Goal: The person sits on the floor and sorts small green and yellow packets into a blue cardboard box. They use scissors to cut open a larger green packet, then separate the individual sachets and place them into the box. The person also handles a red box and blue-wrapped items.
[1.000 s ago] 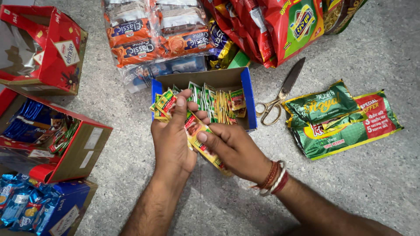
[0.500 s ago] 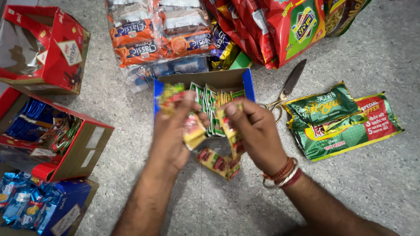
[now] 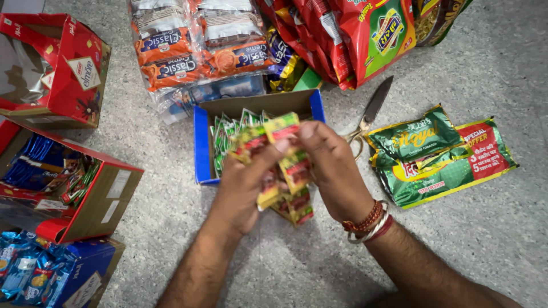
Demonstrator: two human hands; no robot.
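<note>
Head view, looking straight down: both hands meet over a strip of small sachets (image 3: 288, 171), yellow, green and red, joined end to end. The left hand (image 3: 242, 188) closes around the strip's upper part, and its fingertips are hidden behind the packets. The right hand (image 3: 334, 171) pinches the same strip from the other side, thumb pressed on a top sachet. The strip hangs down between the palms; its lower end shows below them, but blur makes the number of sachets hard to count. Two or three bangles (image 3: 368, 222) circle the right wrist.

Just behind the hands sits one open blue carton (image 3: 201, 145), with more green sachets standing inside; the hands cover much of them. One pair of scissors (image 3: 371, 111) lies just right of the carton, its handles partly hidden by the right hand. One flattened green and red wrapper (image 3: 439, 157) lies further right on the speckled floor (image 3: 491, 239).

Above, wrapped biscuit packs (image 3: 194, 48) and red snack bags (image 3: 354, 34) are cut off by the frame edge. At left stand three open boxes: two red boxes (image 3: 74, 74), the nearer one holding dark blue packets, and a blue box (image 3: 85, 274), cropped at the bottom corner.
</note>
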